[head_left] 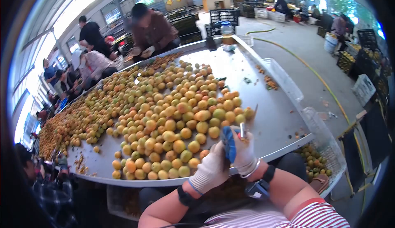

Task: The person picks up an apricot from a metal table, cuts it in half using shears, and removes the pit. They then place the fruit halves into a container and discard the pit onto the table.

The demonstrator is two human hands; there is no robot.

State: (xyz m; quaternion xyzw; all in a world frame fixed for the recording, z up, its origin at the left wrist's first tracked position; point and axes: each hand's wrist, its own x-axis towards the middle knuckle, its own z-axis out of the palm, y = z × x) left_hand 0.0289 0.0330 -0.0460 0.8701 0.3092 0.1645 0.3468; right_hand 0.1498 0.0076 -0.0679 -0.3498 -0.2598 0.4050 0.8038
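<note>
Both hands wear white knitted gloves and meet at the near edge of a metal table [273, 123]. My left hand [212, 168] is closed, its fingers curled beside a blue piece [230, 143]; what it grips is hidden. My right hand [245, 152] is closed around a tool with a pale upright part [242, 130] and a dark blade tip [256, 109] pointing up. Just beyond the hands lies a wide heap of orange and greenish fruit [168, 123].
A clear crate [335, 158] with fruit stands at the lower right. A jar [226, 32] is on the table's far corner. A person in brown [154, 30] works across the table; others sit along the left. A yellow hose [317, 80] crosses the floor.
</note>
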